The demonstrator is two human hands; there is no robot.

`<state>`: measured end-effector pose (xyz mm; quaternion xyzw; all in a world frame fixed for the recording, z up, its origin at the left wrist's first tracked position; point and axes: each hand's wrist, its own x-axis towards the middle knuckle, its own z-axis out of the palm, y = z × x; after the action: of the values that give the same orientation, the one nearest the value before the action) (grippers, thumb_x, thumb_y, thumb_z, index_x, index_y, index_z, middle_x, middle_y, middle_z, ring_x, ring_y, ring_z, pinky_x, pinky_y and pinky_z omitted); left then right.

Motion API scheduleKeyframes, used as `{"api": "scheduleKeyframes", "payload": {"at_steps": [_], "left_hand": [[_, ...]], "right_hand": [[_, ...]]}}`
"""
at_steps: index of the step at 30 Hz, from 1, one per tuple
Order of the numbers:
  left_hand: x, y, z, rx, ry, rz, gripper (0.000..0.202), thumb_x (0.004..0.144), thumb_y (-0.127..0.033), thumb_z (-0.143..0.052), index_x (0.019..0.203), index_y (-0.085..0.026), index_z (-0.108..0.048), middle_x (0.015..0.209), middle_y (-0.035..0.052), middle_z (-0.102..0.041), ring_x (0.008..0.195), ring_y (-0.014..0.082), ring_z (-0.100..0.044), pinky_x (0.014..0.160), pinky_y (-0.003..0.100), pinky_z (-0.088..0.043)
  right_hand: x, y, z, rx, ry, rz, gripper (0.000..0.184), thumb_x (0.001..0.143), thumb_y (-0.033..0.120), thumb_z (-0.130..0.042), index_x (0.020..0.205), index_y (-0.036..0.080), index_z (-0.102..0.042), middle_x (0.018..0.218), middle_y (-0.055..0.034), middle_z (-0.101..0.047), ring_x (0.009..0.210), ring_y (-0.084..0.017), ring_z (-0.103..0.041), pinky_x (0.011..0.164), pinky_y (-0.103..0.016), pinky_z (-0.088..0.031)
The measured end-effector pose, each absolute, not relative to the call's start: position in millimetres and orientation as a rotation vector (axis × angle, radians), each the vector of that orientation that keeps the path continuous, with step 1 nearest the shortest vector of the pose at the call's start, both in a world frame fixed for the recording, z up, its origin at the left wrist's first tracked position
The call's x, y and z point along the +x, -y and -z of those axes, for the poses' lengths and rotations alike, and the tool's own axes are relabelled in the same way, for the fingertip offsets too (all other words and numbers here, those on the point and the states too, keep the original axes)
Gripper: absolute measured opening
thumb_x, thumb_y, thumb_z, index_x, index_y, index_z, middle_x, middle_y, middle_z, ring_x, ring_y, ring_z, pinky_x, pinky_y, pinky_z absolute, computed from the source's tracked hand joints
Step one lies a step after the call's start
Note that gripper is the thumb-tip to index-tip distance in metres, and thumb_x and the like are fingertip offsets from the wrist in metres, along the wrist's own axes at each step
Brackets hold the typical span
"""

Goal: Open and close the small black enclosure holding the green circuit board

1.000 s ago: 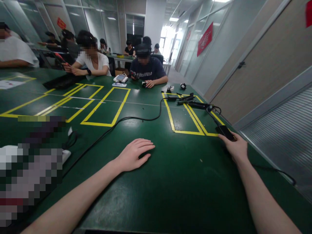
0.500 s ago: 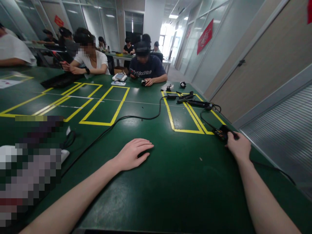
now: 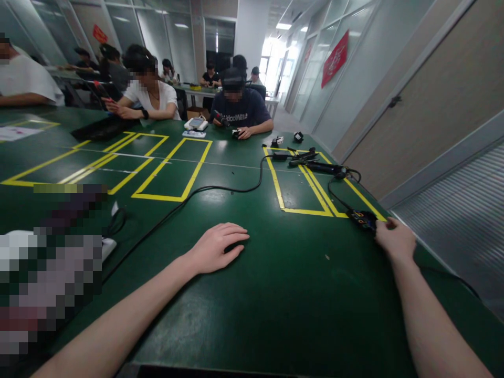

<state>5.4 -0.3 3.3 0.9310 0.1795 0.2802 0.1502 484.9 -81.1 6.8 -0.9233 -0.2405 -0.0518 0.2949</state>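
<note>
On the counter (image 3: 275, 299) I have the device (image 3: 362, 219) at right, gear (image 3: 321, 167) behind it across tape lines (image 3: 307, 212), and a cable (image 3: 224, 188) winding leftward.

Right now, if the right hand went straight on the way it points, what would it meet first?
Probably the black device, which shows just ahead of the right hand; whether the hand grips it is hard to tell, as depth is unclear here.

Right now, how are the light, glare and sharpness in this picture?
Head view: far window washed out white; head view: pale glare on the green table; head view: coarse pixel blocks cover the lower left; head view: black device lacks fine detail.
</note>
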Motion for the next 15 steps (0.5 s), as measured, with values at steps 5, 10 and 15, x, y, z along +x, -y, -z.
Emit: {"api": "scheduleKeyframes", "payload": {"at_steps": [5,10,15], "left_hand": [[5,0,-2,2.678,-0.524,-0.810,0.025,0.101,-0.023,-0.058,0.121,-0.020,-0.072,0.125,0.0087,-0.075,0.117,0.0232,-0.069,0.105,0.043,-0.056],[5,0,-3,2.684,-0.529,-0.797,0.024,0.101,-0.024,-0.057,0.119,-0.020,-0.073,0.125,0.0086,-0.075,0.116,0.0233,-0.070,0.104,0.043,-0.057],[4,-1,-4,2.682,-0.525,-0.772,0.025,0.102,-0.024,-0.056,0.119,-0.020,-0.073,0.125,0.0088,-0.075,0.115,0.0234,-0.071,0.103,0.044,-0.057]], "right_hand": [[472,82,-16,-2.410,0.753,0.152,0.038,0.080,0.043,-0.071,0.105,0.015,-0.070,0.098,-0.0141,-0.059,0.094,-0.031,-0.056,0.081,-0.040,-0.045],[463,84,-26,-2.349,0.900,0.190,0.023,0.075,0.034,-0.077,0.087,0.020,-0.064,0.082,-0.0047,-0.048,0.087,-0.029,-0.052,0.074,-0.037,-0.042],[462,87,-26,-2.287,0.857,0.306,0.026,0.081,0.033,-0.071,0.098,0.014,-0.068,0.098,-0.0146,-0.057,0.104,-0.032,-0.054,0.083,-0.038,-0.044]]}}
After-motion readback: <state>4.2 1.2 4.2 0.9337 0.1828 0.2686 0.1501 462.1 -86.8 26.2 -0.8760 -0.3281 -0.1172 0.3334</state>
